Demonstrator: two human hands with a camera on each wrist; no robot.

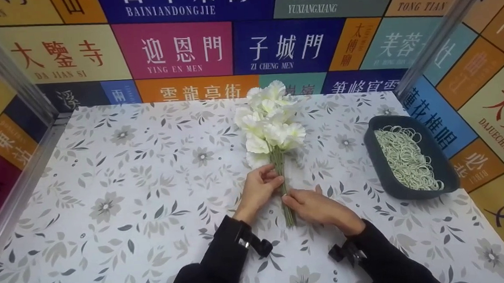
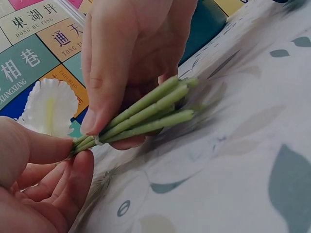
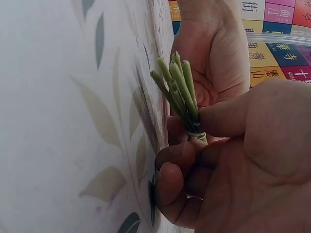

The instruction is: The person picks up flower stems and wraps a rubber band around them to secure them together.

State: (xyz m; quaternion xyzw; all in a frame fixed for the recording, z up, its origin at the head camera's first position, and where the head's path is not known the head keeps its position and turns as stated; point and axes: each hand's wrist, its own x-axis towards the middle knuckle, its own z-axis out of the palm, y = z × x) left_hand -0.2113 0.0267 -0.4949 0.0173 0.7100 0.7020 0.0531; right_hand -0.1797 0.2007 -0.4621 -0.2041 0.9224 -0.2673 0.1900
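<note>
A bunch of white flowers (image 1: 270,118) lies on the table with its blooms toward the back and its stems pointing at me. My left hand (image 1: 258,188) pinches the green stems between thumb and fingers just below the blooms. Lower down, my right hand (image 1: 315,204) holds the same stems between thumb and curled fingers. A pale rubber band (image 2: 98,140) circles the stems close to both hands' fingertips. Past it, the cut stem ends (image 3: 177,80) fan out a little. The right fingers hide part of the band in the right wrist view.
A dark plastic tub (image 1: 373,156) of pale rubber bands (image 1: 408,160) stands at the right edge of the table. Leaf-patterned cloth (image 1: 118,176) covers the tabletop. Panels with colourful lettering (image 1: 176,50) enclose the back and sides.
</note>
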